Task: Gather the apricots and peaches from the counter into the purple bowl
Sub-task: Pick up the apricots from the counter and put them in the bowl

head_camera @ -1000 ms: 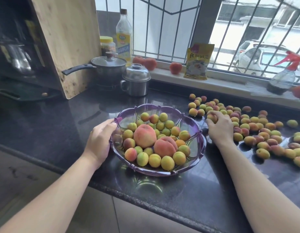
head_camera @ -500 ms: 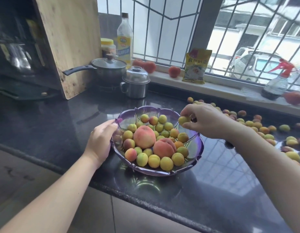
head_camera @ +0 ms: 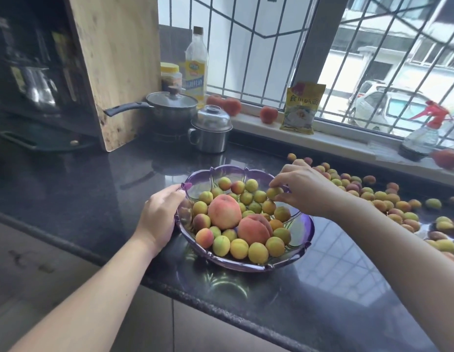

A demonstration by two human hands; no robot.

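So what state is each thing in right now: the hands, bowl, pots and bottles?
Left hand: grips the bowl's rim.
Right hand: pinches an apricot over the bowl.
Purple bowl: upright, part full of fruit.
Saucepan: lid on.
Steel pot: lid on.
Oil bottle: upright, capped.
Spray bottle: upright.
Loose apricots: scattered on the counter.

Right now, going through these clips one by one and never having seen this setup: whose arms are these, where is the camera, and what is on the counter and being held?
There is no machine: a person wears one wide-angle camera on the head, looking down at their own arms. The left hand steadies the rim of the purple bowl, which holds two peaches and many apricots. The right hand pinches one apricot over the bowl. More loose apricots lie on the dark counter to the right. Behind stand a lidded pot and a metal mug.
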